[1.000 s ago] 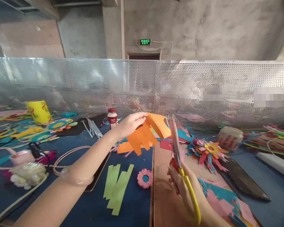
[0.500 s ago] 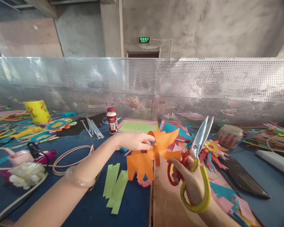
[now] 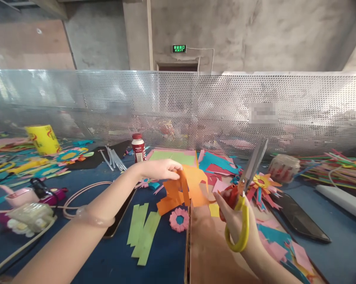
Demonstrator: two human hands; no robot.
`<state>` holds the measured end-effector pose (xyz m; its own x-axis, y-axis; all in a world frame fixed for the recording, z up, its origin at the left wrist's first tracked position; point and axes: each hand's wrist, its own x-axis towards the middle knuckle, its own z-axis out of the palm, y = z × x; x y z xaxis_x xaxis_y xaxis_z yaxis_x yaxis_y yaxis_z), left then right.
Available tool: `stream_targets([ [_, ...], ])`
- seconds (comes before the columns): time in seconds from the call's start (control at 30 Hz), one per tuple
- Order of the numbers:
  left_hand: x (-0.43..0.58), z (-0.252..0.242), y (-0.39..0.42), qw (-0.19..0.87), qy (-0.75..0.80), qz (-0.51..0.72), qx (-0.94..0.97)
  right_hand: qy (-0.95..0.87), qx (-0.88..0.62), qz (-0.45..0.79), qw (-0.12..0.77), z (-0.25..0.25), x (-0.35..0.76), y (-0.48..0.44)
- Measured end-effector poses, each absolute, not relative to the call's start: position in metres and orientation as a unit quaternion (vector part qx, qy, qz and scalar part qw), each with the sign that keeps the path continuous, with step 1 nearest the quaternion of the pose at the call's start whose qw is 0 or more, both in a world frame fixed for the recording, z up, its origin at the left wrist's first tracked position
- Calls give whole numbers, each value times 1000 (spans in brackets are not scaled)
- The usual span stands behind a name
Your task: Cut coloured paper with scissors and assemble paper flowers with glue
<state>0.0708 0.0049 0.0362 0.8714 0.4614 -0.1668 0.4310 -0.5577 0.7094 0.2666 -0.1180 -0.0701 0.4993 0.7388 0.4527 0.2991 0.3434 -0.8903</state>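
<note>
Over the blue table [image 3: 163, 258], the left hand [image 3: 165, 169] pinches drooping orange paper [image 3: 197, 189] with bent fingers; beside it, the right hand [image 3: 236, 221] grips scissors [image 3: 250, 171], blades pointing up and away, long axis leaning right.

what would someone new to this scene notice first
Probably the bright orange paper held in the left hand, near the middle of the view. Next might come the yellow-and-red scissors in the right hand, blades pointing up. Just below the paper, a pink ring lies on the blue tabletop.
</note>
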Motion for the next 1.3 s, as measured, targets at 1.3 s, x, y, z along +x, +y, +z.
stream_targets([
  [1.3,85,31,-18,151,400,54,902,-515,-493,234,661,-44,299,-99],
])
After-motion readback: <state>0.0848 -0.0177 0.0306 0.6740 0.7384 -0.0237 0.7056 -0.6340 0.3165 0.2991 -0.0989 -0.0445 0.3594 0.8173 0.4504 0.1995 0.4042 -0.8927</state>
